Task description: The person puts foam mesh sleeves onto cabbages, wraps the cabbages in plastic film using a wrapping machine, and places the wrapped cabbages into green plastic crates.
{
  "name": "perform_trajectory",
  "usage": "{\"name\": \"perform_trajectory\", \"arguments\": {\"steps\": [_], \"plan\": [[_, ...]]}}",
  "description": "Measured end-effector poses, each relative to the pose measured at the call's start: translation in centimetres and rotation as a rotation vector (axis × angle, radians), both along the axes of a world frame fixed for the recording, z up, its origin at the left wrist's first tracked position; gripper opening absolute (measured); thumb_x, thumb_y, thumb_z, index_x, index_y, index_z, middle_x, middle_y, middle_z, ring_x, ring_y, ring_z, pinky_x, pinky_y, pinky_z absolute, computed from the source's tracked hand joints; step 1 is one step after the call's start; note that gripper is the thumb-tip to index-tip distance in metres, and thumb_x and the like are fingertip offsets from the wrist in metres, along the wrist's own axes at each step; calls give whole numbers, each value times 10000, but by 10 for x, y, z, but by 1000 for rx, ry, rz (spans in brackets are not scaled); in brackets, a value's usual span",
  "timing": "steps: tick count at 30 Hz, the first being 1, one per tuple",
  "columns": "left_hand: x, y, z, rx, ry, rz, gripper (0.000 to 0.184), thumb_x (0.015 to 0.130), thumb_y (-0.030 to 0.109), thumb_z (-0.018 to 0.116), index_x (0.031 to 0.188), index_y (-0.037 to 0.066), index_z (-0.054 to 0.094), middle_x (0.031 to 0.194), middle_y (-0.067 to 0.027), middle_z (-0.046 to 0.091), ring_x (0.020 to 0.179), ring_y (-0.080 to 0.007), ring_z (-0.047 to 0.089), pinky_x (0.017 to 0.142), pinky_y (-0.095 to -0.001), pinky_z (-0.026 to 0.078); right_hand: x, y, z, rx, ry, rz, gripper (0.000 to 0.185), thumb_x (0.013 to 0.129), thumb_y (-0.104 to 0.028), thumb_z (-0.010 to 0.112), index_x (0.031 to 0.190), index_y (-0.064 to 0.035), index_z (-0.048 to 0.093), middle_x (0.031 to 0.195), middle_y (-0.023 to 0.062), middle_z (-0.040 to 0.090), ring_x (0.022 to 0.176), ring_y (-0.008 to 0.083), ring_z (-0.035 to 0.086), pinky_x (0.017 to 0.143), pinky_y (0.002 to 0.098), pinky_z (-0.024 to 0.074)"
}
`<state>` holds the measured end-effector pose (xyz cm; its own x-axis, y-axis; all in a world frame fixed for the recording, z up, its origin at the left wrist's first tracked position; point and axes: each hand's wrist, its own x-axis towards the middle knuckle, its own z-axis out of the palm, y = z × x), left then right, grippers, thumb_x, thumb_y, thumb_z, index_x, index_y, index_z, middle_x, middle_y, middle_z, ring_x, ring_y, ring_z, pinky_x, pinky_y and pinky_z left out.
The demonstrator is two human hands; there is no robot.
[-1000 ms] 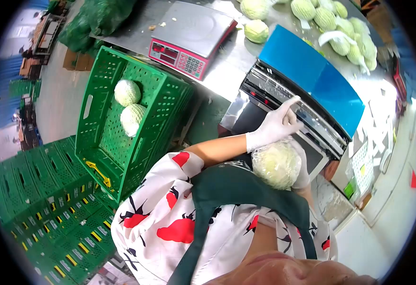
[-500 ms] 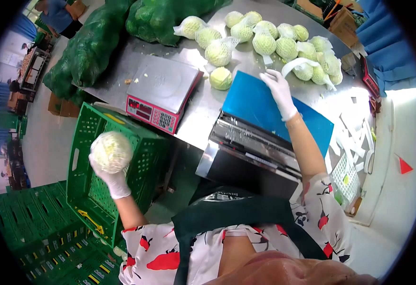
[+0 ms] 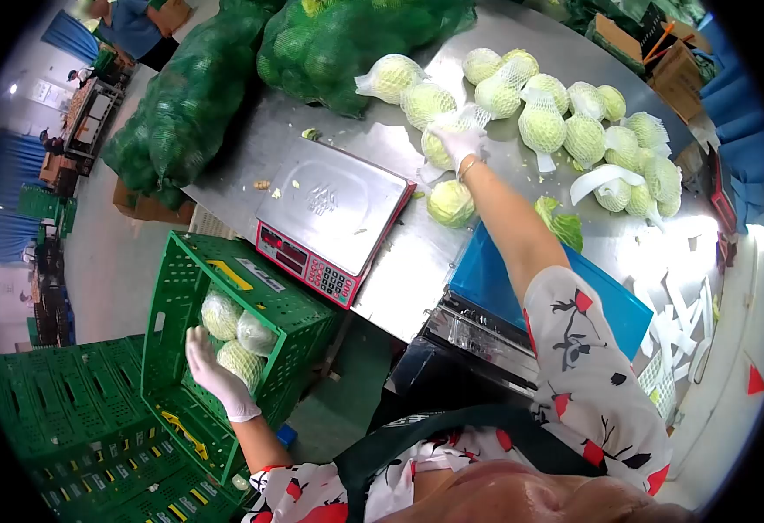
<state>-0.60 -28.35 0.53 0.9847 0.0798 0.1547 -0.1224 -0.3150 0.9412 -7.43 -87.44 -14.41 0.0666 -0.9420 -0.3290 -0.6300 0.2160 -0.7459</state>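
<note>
Over the near part of the green crate (image 3: 157, 349) is my left hand (image 3: 216, 375), gloved in white, its fingers stretched and holding nothing. Beside it in the crate lie several wrapped cabbages (image 3: 221, 315). Across the metal table my right hand (image 3: 457, 144), also gloved, has its fingers on a netted cabbage (image 3: 437, 150). A cabbage without a net (image 3: 451, 204) sits just below that hand. My right forearm reaches over the blue lid (image 3: 508, 283) of the wrapping machine and covers part of it.
A red-framed scale (image 3: 334, 209) stands mid-table. Big green net sacks (image 3: 199, 105) lie at the back left. Several netted cabbages (image 3: 584, 139) cover the back right. White net strips (image 3: 678, 322) lie at the right. Stacked green crates (image 3: 59, 401) stand lower left; a person (image 3: 133, 30) is at the far left.
My left hand has let go of the film-wrapped cabbage, which now lies in the crate. My right hand has moved from the blue lid to a netted cabbage. The view has shifted.
</note>
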Motion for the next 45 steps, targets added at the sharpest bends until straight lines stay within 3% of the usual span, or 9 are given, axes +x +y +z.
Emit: {"name": "perform_trajectory", "arguments": {"steps": [5, 10, 19, 22, 27, 30, 34, 41, 45], "plan": [[-8, -40, 31, -265, -56, 16, 490, 1074, 280, 373, 1413, -61, 473, 1365, -200, 553, 1311, -280, 511, 1131, -405, 381, -37, -50, -32, 436, -828, 79, 789, 730, -439, 857, 1311, 17, 578, 1180, 167, 689, 1041, 234, 704, 839, 430, 589], [-22, -100, 37, -405, 45, -153, 443, 1070, 266, 410, 1355, -54, 521, 1219, -144, 627, 1170, -237, 588, 1034, -372, 445, -73, -64, 6, 878, -809, 172, 542, 888, -580, 626, 1288, -215, 614, 1218, -4, 679, 1111, 185, 629, 925, 410, 507], [-97, -217, 17, -277, 331, -684, 369, 1016, 123, 482, 1330, -59, 550, 1162, -146, 682, 1139, -220, 632, 1032, -366, 471, -129, -48, 69, 894, -1216, 238, 482, 981, -416, 512, 1344, -108, 586, 1284, 81, 658, 1223, 206, 587, 1047, 385, 456], [-133, -272, 2, -152, 332, -1117, 575, 977, 127, 519, 1501, -41, 352, 1422, -208, 516, 1313, -269, 516, 1087, -393, 431, -197, -30, 77, 135, -913, 775, 426, 1023, -289, 472, 1340, -23, 572, 1282, 72, 651, 1174, 181, 607, 1029, 334, 465], [-224, -349, -15, -18, 228, -1375, 1031, 842, 332, 758, 1572, -25, 124, 1591, -263, 239, 1434, -380, 362, 1181, -416, 304, -336, 55, 125, 440, -690, 580, 413, 1048, -242, 457, 1359, 12, 554, 1274, 82, 649, 1156, 170, 609, 1016, 307, 473], [-260, -355, -13, 125, 442, -1573, 1050, 799, 354, 803, 1563, -14, 185, 1555, -268, 314, 1439, -374, 357, 1164, -427, 344, -376, 122, 152, 545, -828, 34, 387, 1062, -235, 450, 1332, 9, 582, 1252, 83, 653, 1129, 152, 604, 988, 295, 474], [-290, -337, -32, 190, 108, -1618, 1061, 734, 389, 845, 1530, -12, 271, 1528, -267, 352, 1405, -393, 394, 1166, -430, 351, -413, 174, 131, -146, -397, 57, 377, 1074, -278, 465, 1253, 16, 616, 1151, 71, 658, 1041, 135, 573, 934, 278, 459], [-260, -310, -31, -23, -2, -1611, 909, 807, 72, 767, 1563, 36, 263, 1469, -187, 461, 1307, -273, 516, 1106, -420, 409, -460, 216, 106, -419, -427, -148, 369, 1051, -235, 512, 1271, 50, 592, 1248, 155, 638, 1171, 228, 581, 1029, 321, 427], [-206, -239, -49, 416, -450, -1199, 653, 834, 102, 766, 1429, 25, 508, 1007, -92, 673, 955, -244, 596, 930, -405, 453, -525, 285, 116, -781, 642, -102, 481, 883, -269, 741, 1281, -31, 609, 1241, 167, 623, 1209, 347, 540, 1055, 442, 393]]}}
